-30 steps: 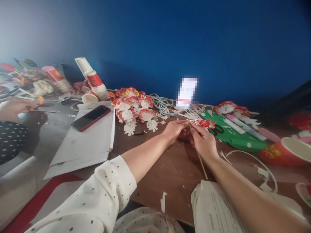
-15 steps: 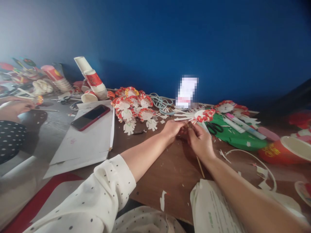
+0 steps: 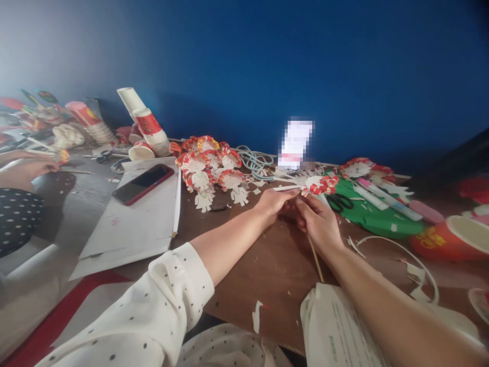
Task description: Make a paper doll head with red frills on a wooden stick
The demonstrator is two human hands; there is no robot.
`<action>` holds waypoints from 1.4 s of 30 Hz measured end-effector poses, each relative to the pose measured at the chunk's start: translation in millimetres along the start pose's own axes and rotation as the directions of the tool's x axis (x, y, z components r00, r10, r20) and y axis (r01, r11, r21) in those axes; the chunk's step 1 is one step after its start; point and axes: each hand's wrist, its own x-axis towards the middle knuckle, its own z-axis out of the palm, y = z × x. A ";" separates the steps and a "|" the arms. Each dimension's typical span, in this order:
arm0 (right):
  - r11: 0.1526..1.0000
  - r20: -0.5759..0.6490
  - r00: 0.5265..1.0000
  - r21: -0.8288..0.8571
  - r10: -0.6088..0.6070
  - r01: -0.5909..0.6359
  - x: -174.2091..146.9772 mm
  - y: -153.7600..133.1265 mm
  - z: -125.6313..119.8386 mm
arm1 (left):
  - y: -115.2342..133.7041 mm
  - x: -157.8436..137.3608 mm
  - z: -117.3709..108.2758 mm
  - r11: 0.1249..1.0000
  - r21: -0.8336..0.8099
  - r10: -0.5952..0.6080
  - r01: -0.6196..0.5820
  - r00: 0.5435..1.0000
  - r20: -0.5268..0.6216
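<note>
Both of my hands meet above the brown table, their fingers closed at the near side of a small paper figure (image 3: 321, 184). The figure has a white middle, a ruffled red-and-white rim and white paper strips sticking out to the left. My left hand (image 3: 274, 203) pinches it from the left, fingertips partly hidden. On the other side, my right hand (image 3: 319, 220) grips with thumb and fingers together. A thin wooden stick (image 3: 317, 261) slants down from beneath my right hand; its upper end is hidden.
Several similar paper figures (image 3: 206, 171) lie piled to the left, by a phone (image 3: 144, 184) on white board. Scissors (image 3: 341, 203) and pens rest on green material (image 3: 367, 216). A red paper cup (image 3: 439, 239) lies right. Another person's hands (image 3: 30, 165) work at far left.
My fingers have shifted slightly around the paper figure, and my right hand sits a little lower and further right. The figure has hardly moved.
</note>
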 end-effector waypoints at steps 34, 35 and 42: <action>0.861 0.000 0.949 -0.421 -0.314 0.285 -0.1 -4.5 -9.4 | -6.2 -1.3 2.6 0.995 0.048 0.082 -0.086 0.993 0.087; 0.857 -0.001 0.947 -0.424 -0.322 0.291 -0.3 -3.8 -9.0 | -7.0 -1.1 2.6 0.993 0.056 0.102 -0.106 0.992 0.075; 0.905 -0.046 0.957 -0.344 -0.285 0.252 0.4 -0.1 -7.1 | -6.3 -6.4 7.7 0.994 -0.069 0.088 -0.086 0.995 0.035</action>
